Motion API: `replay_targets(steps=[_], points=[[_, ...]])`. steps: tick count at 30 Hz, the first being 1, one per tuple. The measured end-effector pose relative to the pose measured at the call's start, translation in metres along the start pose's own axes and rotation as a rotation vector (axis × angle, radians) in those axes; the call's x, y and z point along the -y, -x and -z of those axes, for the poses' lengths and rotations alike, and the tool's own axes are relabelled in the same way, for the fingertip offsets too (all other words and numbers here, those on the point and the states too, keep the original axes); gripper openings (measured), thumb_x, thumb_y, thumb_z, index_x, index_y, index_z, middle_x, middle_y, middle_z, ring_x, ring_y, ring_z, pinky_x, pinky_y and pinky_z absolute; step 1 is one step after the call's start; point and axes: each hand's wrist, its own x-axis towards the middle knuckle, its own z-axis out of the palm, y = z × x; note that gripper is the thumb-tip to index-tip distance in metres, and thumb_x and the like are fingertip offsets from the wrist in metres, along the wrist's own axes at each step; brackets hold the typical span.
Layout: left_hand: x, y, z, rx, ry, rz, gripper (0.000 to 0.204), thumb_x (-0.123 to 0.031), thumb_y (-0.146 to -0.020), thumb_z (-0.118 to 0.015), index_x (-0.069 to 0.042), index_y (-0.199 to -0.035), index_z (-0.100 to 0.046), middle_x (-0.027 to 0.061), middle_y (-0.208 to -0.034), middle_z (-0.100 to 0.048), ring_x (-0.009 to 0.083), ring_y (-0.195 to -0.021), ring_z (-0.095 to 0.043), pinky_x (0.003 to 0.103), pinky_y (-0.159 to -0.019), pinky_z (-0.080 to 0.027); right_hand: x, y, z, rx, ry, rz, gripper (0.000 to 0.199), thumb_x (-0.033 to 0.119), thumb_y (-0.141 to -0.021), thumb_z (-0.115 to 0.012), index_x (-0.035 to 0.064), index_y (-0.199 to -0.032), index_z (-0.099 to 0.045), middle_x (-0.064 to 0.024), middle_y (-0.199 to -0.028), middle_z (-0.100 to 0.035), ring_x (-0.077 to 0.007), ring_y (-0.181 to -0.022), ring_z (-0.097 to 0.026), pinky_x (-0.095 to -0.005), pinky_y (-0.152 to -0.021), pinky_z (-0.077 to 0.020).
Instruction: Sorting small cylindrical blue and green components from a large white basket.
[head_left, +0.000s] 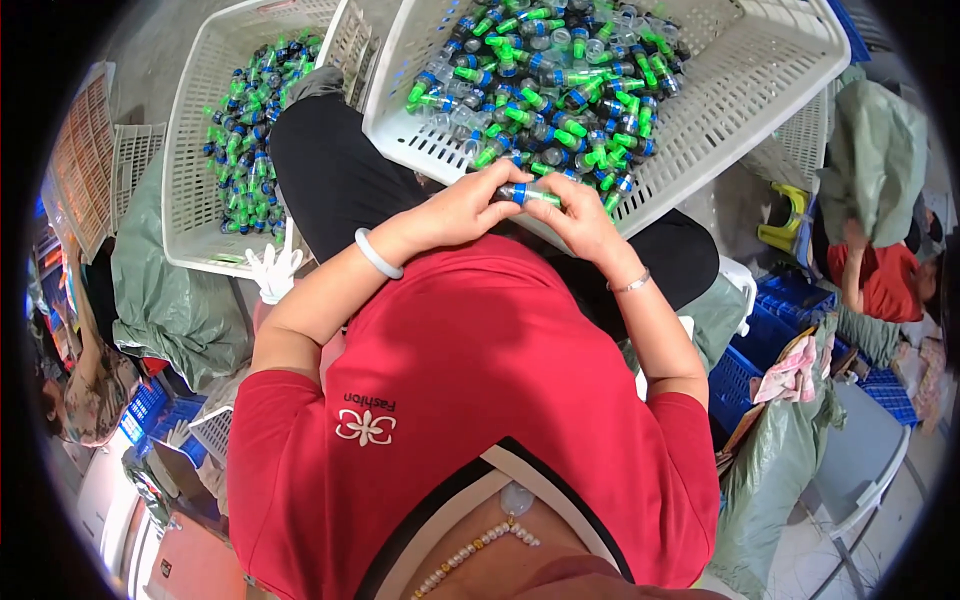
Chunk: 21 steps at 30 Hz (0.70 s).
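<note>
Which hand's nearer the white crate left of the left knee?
Left. The left hand is right of the white crate, apart from it, at the dark end of a green-and-blue plastic piece; the right hand is farther right, at the piece's green end.

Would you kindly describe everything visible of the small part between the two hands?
The small cylindrical part looks plastic: dark toward its left end, a blue band, then a bright green section. It lies roughly sideways, right end slightly lower, by the near edge of the larger white crate. The left hand holds its dark end, the right hand its green end; both partly hide it.
</note>
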Motion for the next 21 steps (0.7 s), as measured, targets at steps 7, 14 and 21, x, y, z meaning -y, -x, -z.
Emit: replay_targets(steps=[7, 14, 21], points=[[-0.001, 0.026, 0.005, -0.126, -0.221, -0.066, 0.032, -0.012, -0.088, -0.061, -0.001, -0.116, -0.051, 0.0168, -0.100, -0.058, 0.0335, -0.096, -0.061, 0.038, -0.079, -0.049, 0.006, -0.007, -0.028, 0.161, -0.584, -0.449, 0.027, 0.029, -0.087, -0.063, 0.0047, -0.099, -0.061, -0.0135, -0.081, -0.062, -0.0271, -0.073, -0.061, -0.0358, -0.064, -0.0476], [0.004, 0.082, 0.125, -0.989, -0.729, 0.066, 0.035, -0.011, -0.082, -0.068, -0.001, -0.113, -0.057, 0.0150, -0.101, -0.059, 0.0300, -0.094, -0.057, 0.039, -0.082, -0.046, -0.029, -0.065, -0.040, -0.198, 0.254, 0.056, 0.029, 0.026, -0.087, -0.063, 0.0039, -0.106, -0.059, -0.0122, -0.092, -0.061, -0.0273, -0.076, -0.061, -0.0370, -0.069, -0.0498], [0.000, 0.056, 0.142, -0.938, -1.196, 0.012, 0.031, -0.011, -0.076, -0.070, -0.005, -0.105, -0.063, 0.0140, -0.100, -0.061, 0.0332, -0.094, -0.056, 0.039, -0.081, -0.045, -0.029, -0.140, -0.088, -0.102, 0.438, -0.075, 0.032, 0.024, -0.084, -0.062, 0.0014, -0.106, -0.057, -0.0155, -0.101, -0.059, -0.0352, -0.085, -0.063, -0.0443, -0.075, -0.0516]])
